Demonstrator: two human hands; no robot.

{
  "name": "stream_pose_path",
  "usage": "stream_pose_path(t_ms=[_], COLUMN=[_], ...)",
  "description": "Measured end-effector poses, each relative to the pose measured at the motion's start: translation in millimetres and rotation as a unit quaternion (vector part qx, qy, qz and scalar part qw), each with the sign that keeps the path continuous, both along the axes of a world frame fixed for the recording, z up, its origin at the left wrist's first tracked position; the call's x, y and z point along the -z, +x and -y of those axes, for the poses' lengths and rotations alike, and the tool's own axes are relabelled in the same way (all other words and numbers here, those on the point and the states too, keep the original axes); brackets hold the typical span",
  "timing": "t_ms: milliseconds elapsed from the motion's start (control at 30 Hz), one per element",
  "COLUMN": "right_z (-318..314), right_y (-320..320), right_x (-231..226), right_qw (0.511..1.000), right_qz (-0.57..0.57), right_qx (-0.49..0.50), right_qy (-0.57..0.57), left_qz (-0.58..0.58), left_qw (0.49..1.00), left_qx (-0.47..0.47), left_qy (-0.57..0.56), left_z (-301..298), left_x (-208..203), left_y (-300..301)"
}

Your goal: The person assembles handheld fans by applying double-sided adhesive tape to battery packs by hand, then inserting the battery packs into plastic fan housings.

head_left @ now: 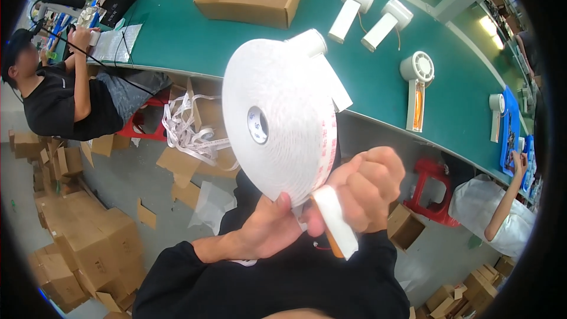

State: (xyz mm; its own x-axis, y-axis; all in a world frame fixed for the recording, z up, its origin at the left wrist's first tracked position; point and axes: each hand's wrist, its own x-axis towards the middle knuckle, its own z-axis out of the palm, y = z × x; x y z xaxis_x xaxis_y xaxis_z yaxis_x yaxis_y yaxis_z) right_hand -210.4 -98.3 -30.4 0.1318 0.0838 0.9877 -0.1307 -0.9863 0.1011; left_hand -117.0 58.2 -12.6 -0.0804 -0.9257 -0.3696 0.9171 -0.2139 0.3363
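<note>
A large roll of white adhesive tape (289, 100) with a printed liner edge stands upright in front of me. My left hand (266, 230) is closed at its lower edge, thumb against the tape. Just right of it, my right hand (366, 192) is curled round an orange cylindrical battery (326, 224) with a white strip of tape (338, 218) along it. A thin red wire shows beneath the battery. The fingertips of both hands come close together under the roll, where the tape's free end is partly hidden.
On the green table (177, 29) are a cardboard box (242, 15) with orange batteries, several white handheld fans (418, 68) and a white part (333, 85) behind the roll. Discarded liner strips (192, 130) fill a carton. Co-workers sit left and right, near red stools (431, 192).
</note>
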Motion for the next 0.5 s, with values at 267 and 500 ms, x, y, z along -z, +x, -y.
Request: stream_pose_path(t_ms=[267, 500], right_z=[39, 38], right_y=[-41, -50], right_x=[-36, -7], right_qw=[0.696, 0.564], right_qz=[0.262, 0.241], right_qx=[-0.413, -0.488], right_qy=[0.526, 0.620], left_qz=[0.119, 0.287], left_qw=[0.956, 0.914], left_qx=[-0.269, -0.285], left_qy=[0.024, 0.035], left_z=[21, 89], left_x=[47, 88], left_y=[66, 162])
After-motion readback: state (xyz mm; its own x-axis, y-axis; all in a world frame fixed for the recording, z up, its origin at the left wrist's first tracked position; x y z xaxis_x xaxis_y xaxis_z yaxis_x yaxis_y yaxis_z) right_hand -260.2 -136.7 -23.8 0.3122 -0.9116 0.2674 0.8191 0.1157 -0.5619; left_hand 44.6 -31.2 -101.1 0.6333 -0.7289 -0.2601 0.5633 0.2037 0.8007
